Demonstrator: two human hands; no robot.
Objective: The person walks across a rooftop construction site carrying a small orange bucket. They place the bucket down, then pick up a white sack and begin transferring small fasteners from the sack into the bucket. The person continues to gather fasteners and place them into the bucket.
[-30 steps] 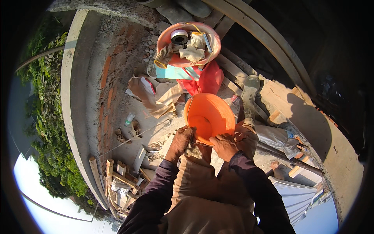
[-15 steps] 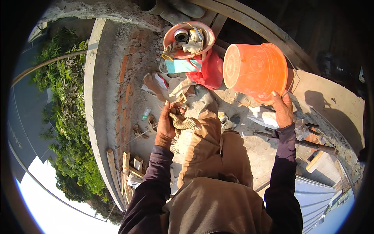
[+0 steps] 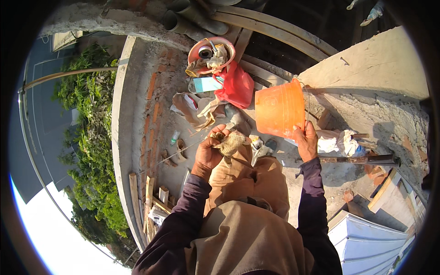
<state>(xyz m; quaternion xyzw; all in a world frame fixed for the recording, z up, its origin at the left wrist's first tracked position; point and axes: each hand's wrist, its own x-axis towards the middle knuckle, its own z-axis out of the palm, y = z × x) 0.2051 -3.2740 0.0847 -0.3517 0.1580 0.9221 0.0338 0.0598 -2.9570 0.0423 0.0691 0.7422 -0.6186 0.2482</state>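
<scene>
An orange plastic bucket point(image 3: 279, 110) hangs tipped on its side, its base to the left. My right hand point(image 3: 305, 143) grips it at the rim, thumb on the outer wall. Between the fingers of my left hand point(image 3: 208, 153) is a crumpled tan checked cloth point(image 3: 229, 144), held above my knee; whether it is a glove I cannot make out. The bucket and the cloth are apart. A thin wire handle point(image 3: 306, 98) curves off the bucket's rim.
Ahead lie a pink tub point(image 3: 192, 54) with tape and rags, a red bag point(image 3: 238, 85) and a light blue box point(image 3: 205, 84). Rubber boots point(image 3: 183, 25) stand beyond. A concrete ledge point(image 3: 123, 114) runs along the left; a dark pipe point(image 3: 357, 160) and wood offcuts point(image 3: 382, 190) lie right.
The bucket has come lower and to the left with my right hand. My left hand has moved right and slightly down, bringing the cloth closer to the bucket. The view has shifted.
</scene>
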